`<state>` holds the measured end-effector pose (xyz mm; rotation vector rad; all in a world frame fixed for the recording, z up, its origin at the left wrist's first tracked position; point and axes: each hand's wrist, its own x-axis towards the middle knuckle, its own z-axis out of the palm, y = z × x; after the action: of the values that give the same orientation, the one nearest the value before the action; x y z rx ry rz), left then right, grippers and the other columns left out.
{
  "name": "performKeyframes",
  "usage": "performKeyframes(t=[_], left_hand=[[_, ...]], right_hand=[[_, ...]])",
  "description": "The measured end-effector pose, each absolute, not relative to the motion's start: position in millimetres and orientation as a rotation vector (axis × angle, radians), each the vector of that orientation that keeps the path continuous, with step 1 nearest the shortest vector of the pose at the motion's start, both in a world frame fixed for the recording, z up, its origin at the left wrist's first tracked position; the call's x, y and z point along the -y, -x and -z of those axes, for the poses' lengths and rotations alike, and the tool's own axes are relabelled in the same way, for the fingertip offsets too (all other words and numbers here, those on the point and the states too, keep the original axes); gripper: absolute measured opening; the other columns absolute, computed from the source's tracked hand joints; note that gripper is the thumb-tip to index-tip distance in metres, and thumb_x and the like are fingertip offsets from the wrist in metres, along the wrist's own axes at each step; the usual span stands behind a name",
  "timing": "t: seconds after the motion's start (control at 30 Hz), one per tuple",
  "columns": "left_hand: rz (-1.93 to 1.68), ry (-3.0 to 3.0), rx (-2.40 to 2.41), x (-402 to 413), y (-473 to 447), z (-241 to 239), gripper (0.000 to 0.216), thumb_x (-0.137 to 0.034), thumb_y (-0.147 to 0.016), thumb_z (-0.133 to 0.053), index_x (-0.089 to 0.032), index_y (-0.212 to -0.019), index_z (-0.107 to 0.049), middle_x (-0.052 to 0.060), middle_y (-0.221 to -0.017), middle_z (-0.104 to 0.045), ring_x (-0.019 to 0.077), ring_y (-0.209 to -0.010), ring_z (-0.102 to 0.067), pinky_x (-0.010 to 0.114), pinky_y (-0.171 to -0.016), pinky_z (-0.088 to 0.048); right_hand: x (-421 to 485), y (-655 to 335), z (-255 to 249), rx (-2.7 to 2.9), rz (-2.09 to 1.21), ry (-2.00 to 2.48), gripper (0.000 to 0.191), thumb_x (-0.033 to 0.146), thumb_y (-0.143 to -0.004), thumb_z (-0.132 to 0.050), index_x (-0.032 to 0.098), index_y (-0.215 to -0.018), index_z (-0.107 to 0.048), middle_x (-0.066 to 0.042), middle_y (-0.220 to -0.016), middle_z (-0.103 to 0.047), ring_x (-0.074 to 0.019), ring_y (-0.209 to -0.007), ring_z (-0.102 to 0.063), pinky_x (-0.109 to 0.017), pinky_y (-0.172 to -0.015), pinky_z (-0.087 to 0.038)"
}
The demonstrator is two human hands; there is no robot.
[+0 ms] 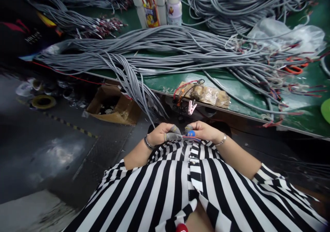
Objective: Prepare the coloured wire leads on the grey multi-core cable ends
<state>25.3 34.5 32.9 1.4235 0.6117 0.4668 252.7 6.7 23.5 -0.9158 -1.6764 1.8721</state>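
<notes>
My left hand [162, 134] and my right hand [205, 130] meet close to my striped shirt, below the edge of the green workbench [165, 82]. Grey finger covers sit on the thumb and fingertips. The left fingers pinch a grey cable [144, 101] that hangs down from the bench. The right fingers pinch a small blue piece [191, 133] with thin red wires at the cable's end. Both hands are closed. A bracelet sits on each wrist.
Large bundles of grey cables [180, 50] cover the bench. Orange scissors [295, 67] lie at the right, a brown wrapped block [206, 94] with a pink clip at the bench edge, a bottle [174, 3] at the back. A cardboard box [113, 105] stands on the floor left.
</notes>
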Motion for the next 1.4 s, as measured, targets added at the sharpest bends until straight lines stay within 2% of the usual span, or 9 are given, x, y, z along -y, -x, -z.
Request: performKeyframes(t=[0.17, 0.27, 0.4, 0.6, 0.83, 0.97, 1.07, 1.2, 1.4], left_hand=[[-0.735, -0.854, -0.699, -16.8, -22.3, 2.2, 0.044, -0.052, -0.054, -0.082, -0.015, -0.067, -0.065, -0.004, -0.045, -0.048, 0.0025, -0.035, -0.028, 0.019, -0.038, -0.019], [-0.920, -0.590, -0.725, -15.7, -15.7, 0.4, 0.038, -0.050, -0.063, -0.077, -0.016, -0.061, -0.060, -0.008, -0.039, -0.034, 0.0020, -0.031, -0.020, 0.019, -0.037, -0.019], [-0.965, -0.440, -0.699, -20.0, -3.4, -8.2, 0.034, -0.043, -0.081, -0.062, -0.015, -0.062, -0.060, -0.008, -0.040, -0.022, 0.0024, -0.029, -0.016, 0.019, -0.036, -0.018], [-0.870, -0.411, -0.676, -14.2, -4.1, -3.5, 0.038, -0.042, -0.089, -0.053, -0.014, -0.063, -0.058, -0.009, -0.040, -0.018, 0.0028, -0.029, -0.012, 0.019, -0.035, -0.014], [-0.868, -0.423, -0.622, -8.4, -7.4, -2.4, 0.029, -0.037, -0.085, -0.058, -0.014, -0.067, -0.059, -0.009, -0.039, -0.022, 0.0023, -0.030, -0.014, 0.018, -0.036, -0.013], [-0.821, -0.409, -0.598, -9.3, -6.8, 3.4, 0.031, -0.039, -0.087, -0.055, -0.014, -0.068, -0.059, -0.009, -0.039, -0.022, 0.0028, -0.029, -0.015, 0.018, -0.035, -0.014], [-0.771, -0.423, -0.567, -9.4, -8.9, 6.5, 0.035, -0.042, -0.087, -0.055, -0.013, -0.067, -0.058, -0.009, -0.037, -0.022, 0.0027, -0.028, -0.016, 0.019, -0.034, -0.015], [-0.716, -0.482, -0.520, -6.3, -13.9, 6.9, 0.030, -0.041, -0.078, -0.067, -0.014, -0.068, -0.059, -0.010, -0.035, -0.027, 0.0026, -0.027, -0.019, 0.018, -0.033, -0.016], [-0.828, -0.628, -0.596, -5.4, -19.5, 9.7, 0.035, -0.044, -0.068, -0.077, -0.014, -0.072, -0.060, -0.008, -0.037, -0.040, 0.0027, -0.028, -0.027, 0.017, -0.033, -0.018]], right_hand=[[-11.4, -255.5, -21.6, 2.290, -0.960, 1.242, 0.023, 0.029, -0.085, -0.054, 0.017, -0.066, -0.053, -0.003, -0.069, -0.054, -0.0142, -0.067, -0.048, -0.027, -0.065, -0.039], [-9.2, -259.5, -7.8, 2.335, -0.681, 1.566, 0.016, 0.021, -0.081, -0.056, 0.017, -0.066, -0.055, -0.006, -0.071, -0.058, -0.0165, -0.070, -0.053, -0.028, -0.065, -0.039], [-2.8, -251.9, 8.0, 2.121, -0.939, 1.497, 0.027, 0.040, -0.088, -0.052, 0.016, -0.079, -0.063, -0.005, -0.073, -0.063, -0.0164, -0.065, -0.056, -0.028, -0.062, -0.044], [-7.8, -215.1, -10.9, 1.925, -1.038, 1.259, 0.052, 0.049, -0.077, -0.067, 0.018, -0.119, -0.059, -0.011, -0.108, -0.068, -0.0245, -0.094, -0.063, -0.037, -0.082, -0.048], [-20.0, -185.6, -22.1, 1.505, -1.457, 1.023, 0.073, 0.052, -0.071, -0.073, 0.021, -0.131, -0.046, -0.010, -0.119, -0.063, -0.0056, -0.053, -0.042, -0.022, -0.047, -0.037], [-18.8, -181.7, -25.2, 1.325, -1.557, 0.916, 0.075, 0.049, -0.066, -0.078, 0.021, -0.129, -0.047, -0.010, -0.117, -0.063, -0.0139, -0.079, -0.059, -0.025, -0.066, -0.047], [-17.3, -180.1, -28.9, 1.214, -1.613, 0.889, 0.059, 0.046, -0.066, -0.079, 0.020, -0.114, -0.057, -0.006, -0.102, -0.066, -0.0157, -0.087, -0.060, -0.028, -0.078, -0.048], [-18.3, -176.5, -26.0, 1.037, -1.718, 0.987, 0.042, 0.053, -0.065, -0.077, 0.016, -0.078, -0.061, 0.003, -0.065, -0.056, -0.0081, -0.056, -0.047, -0.023, -0.055, -0.040], [-25.9, -177.6, -12.7, 0.807, -1.818, 1.157, 0.048, 0.059, -0.065, -0.073, 0.018, -0.065, -0.049, 0.009, -0.048, -0.038, -0.0028, -0.039, -0.021, -0.021, -0.038, -0.012]])
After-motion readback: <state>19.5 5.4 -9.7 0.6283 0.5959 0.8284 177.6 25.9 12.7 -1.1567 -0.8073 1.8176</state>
